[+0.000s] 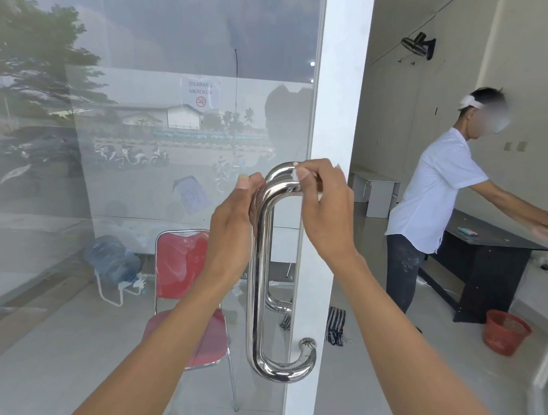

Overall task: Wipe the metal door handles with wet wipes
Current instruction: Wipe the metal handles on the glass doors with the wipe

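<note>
Two hands are seen up at the top bend of a shiny steel pull handle (259, 271), which is mounted on a glass door (139, 165) right at its white frame edge (332, 146).

Far left, trees, parked motorbikes and a low building are reflected in the glass. Behind the pane, a blue water jug (113, 257) is tipped over on a white stand on the floor, and a red chair (181, 262) with chrome legs is parked just beside it. A "DILARANG MEROKOK" no-smoking sign (200, 93) is stuck higher up on the glass.

Then the left hand (232, 224): the upper part of the handle's upright bar is gripped from the left side, fingers curled round the back of it, thumb laid near the top curve. A second, matching handle is visible through the glass just behind the front one.

The right hand (324, 211) is held at the top curve, fingers bent down, and a small white wet wipe (296, 175) is pinched against the metal there. Only a bit of the wipe is showing past the fingers.

Further right, through the opening, a person in a white shirt (436, 192) is seen leaning toward a dark desk (490, 255), arms stretched out. A red basket (505, 332) is set on the tiles near the desk, and a wall fan (418, 45) is mounted up high.
</note>
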{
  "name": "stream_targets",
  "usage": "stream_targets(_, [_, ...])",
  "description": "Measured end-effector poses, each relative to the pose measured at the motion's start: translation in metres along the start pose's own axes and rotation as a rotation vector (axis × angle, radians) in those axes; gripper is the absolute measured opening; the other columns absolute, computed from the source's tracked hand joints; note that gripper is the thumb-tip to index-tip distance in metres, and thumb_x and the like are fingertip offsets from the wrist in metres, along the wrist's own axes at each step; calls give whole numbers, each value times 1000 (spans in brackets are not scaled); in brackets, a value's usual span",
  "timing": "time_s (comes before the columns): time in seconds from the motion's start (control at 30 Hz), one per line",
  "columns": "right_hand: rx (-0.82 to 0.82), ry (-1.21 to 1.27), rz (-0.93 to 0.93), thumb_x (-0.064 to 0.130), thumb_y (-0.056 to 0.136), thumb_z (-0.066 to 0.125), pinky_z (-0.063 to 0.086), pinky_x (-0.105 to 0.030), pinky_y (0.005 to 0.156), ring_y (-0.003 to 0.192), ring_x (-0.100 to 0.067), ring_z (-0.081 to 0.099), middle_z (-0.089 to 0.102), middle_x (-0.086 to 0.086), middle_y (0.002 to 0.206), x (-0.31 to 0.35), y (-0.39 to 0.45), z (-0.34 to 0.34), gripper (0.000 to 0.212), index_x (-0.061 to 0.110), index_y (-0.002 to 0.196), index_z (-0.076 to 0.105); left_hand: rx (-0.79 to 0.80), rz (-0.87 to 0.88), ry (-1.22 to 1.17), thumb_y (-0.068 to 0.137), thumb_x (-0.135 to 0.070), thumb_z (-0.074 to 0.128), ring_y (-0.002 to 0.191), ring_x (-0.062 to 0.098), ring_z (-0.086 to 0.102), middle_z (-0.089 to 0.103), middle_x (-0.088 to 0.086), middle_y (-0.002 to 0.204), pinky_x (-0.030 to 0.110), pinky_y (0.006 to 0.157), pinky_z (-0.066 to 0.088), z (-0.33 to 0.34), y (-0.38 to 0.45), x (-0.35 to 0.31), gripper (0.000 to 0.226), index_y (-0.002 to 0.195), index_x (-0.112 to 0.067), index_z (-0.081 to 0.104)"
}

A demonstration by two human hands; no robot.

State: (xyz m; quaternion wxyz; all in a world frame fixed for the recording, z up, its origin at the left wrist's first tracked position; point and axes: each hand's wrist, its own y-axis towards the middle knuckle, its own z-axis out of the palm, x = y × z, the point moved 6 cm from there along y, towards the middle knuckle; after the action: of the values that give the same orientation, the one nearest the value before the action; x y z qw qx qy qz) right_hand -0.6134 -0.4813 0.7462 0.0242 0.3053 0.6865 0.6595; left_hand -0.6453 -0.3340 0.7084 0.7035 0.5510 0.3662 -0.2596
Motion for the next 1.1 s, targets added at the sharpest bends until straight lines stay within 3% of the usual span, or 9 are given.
stream_targets(0.2, [-48, -107, -214, 21, 92, 68, 30, -43, 114, 123, -20, 55, 70, 13, 113, 1, -16, -1, 8, 19, 97, 74, 29, 13, 42, 104, -44, 32, 114, -8, 58, 69, -25, 110, 16, 103, 39, 6, -4, -8, 34, 113, -38, 64])
stream_targets(0.33, [-70, -326, -530, 21, 92, 69, 39, -56, 101, 115, -32, 60, 72, 10, 116, 14, -24, 7, 7, 20, 89, 76, 5, 4, 32, 104, -42, 33, 103, -11, 62, 70, -21, 104, 4, 86, 42, 11, -5, -15, 38, 116, -32, 67])
stream_targets(0.43, [-75, -395, -592, 15, 93, 67, 43, -56, 97, 111, -33, 62, 72, 8, 116, 13, -23, 6, 9, 16, 88, 74, -15, 1, 32, 105, -41, 32, 94, -8, 65, 73, -21, 92, 3, 80, 43, 15, -4, -18, 38, 109, -34, 69])
stream_targets(0.53, [-108, -361, -547, 5, 93, 67, 44, -52, 99, 114, -32, 60, 72, 5, 117, 1, -23, -3, 8, 11, 90, 72, -5, 12, 34, 105, -40, 32, 102, -12, 62, 71, -27, 97, 1, 84, 41, 15, -3, -19, 37, 113, -32, 68])
stream_targets(0.7, [-177, -279, -288, 18, 100, 52, 44, -43, 98, 112, -26, 60, 72, 5, 107, -21, -20, -16, 20, 15, 110, 69, 24, 37, 78, 103, -43, 36, 119, -9, 54, 66, -16, 124, -2, 92, 36, 12, 0, -19, 43, 126, -23, 66])
stream_targets(0.8, [-196, -102, 23, 20, 101, 49, 47, -37, 92, 106, -10, 51, 65, 13, 107, -49, -12, -29, 20, 21, 110, 66, 25, 48, 123, 103, -39, 39, 108, -18, 55, 68, -30, 105, -1, 88, 36, 16, -2, -23, 29, 108, -39, 67])
stream_targets(0.93, [-77, -21, 141, 25, 104, 45, 38, -9, 90, 105, 9, 39, 62, 0, 111, -57, -7, -30, 25, 28, 119, 64, 66, 99, 179, 105, -32, 39, 99, -26, 53, 62, -47, 88, -4, 82, 32, 28, -4, -31, 30, 96, -52, 60])
stream_targets(1.03, [0, 10, 49, 22, 103, 45, 41, -26, 98, 113, -6, 44, 59, 19, 109, -31, -2, -25, 27, 29, 115, 67, 85, 145, 224, 104, -34, 40, 110, -20, 52, 61, -45, 93, 3, 93, 33, 37, 1, -30, 30, 97, -58, 58])
stream_targets(1.1, [81, -52, -67, 18, 102, 44, 40, -38, 99, 113, -17, 45, 57, 32, 101, -17, 1, -19, 27, 27, 111, 68, 89, 178, 268, 104, -39, 40, 129, -6, 45, 60, -40, 107, 22, 111, 32, 42, 6, -26, 27, 103, -59, 57])
